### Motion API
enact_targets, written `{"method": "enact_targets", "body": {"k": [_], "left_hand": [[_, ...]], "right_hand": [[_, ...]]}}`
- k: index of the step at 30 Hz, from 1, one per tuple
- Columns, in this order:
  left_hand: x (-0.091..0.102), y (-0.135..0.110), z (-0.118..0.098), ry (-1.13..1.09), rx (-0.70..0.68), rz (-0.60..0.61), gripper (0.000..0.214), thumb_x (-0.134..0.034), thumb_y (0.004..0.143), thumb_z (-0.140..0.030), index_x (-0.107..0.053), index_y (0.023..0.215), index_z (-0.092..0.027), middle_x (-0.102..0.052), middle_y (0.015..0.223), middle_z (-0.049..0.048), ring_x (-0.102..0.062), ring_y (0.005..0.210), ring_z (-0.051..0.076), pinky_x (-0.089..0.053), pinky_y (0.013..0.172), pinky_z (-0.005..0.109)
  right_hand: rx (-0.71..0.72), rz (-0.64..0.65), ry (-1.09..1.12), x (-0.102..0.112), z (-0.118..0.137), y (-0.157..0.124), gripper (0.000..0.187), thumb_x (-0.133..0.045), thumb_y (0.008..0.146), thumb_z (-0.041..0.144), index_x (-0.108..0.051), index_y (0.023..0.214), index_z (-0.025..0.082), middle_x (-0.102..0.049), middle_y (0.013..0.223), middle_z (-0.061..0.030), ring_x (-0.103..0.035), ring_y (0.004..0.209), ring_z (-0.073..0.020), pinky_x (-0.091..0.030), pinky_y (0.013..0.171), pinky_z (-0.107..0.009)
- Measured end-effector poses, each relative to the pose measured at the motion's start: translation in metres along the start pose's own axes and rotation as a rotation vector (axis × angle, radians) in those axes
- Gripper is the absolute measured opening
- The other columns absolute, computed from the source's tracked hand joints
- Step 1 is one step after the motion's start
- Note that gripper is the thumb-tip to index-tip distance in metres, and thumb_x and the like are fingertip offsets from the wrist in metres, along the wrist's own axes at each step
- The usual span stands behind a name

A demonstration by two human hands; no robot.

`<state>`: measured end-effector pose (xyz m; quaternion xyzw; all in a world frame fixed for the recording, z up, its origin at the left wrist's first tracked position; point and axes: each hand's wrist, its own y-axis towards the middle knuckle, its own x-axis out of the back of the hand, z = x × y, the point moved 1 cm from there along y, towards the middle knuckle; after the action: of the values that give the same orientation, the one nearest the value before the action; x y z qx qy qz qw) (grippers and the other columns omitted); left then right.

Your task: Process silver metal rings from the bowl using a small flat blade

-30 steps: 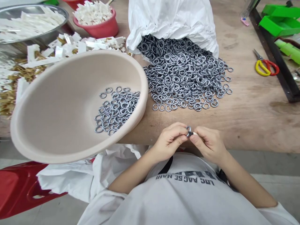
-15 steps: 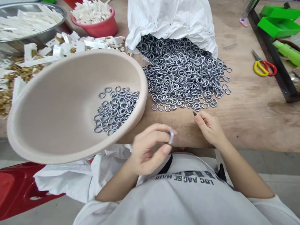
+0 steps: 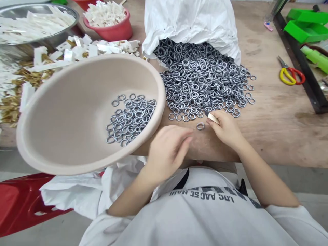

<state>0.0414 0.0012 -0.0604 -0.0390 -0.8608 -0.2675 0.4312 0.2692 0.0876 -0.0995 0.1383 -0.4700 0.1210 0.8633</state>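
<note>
Now, your tilted beige basin (image 3: 48, 112) overhangs the worktop's (image 3: 271, 143) front edge, so a knock from your open, empty left hand (image 3: 169, 150) could spill its metal rings (image 3: 130, 119). A loose ring (image 3: 200, 126) lies just beside your right hand (image 3: 227, 130), which pinches a small pale strip (image 3: 213, 118). Its dark tip nearly touches the ring pile (image 3: 205, 78), so a slip could scatter rings. Scissors (image 3: 289, 76) lie well off to the right.
</note>
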Motion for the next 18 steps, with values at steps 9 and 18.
{"method": "enact_targets", "body": {"k": [9,18], "left_hand": [[-0.068,0.024,0.026,0.143,0.020,0.335,0.022,-0.057,0.098,-0.029,-0.067,0.117,-0.023,-0.065,0.122,0.0089,-0.060,0.111,0.026,-0.052,0.092,0.039],[-0.081,0.012,0.028,0.038,-0.155,0.082,0.016,-0.051,0.101,-0.024,-0.066,0.103,-0.017,-0.067,0.109,0.0091,-0.064,0.099,0.020,-0.053,0.086,0.032]], "right_hand": [[-0.028,-0.019,0.020,-0.009,-0.004,-0.014,0.022,-0.060,0.094,0.031,-0.069,0.111,0.021,-0.072,0.106,-0.0087,-0.063,0.094,-0.0265,-0.042,0.077,-0.034],[-0.220,0.120,0.571,-0.016,0.003,-0.037,0.027,-0.058,0.095,0.043,-0.071,0.091,0.020,-0.070,0.083,-0.0026,-0.060,0.077,-0.0200,-0.042,0.072,-0.031]]}}
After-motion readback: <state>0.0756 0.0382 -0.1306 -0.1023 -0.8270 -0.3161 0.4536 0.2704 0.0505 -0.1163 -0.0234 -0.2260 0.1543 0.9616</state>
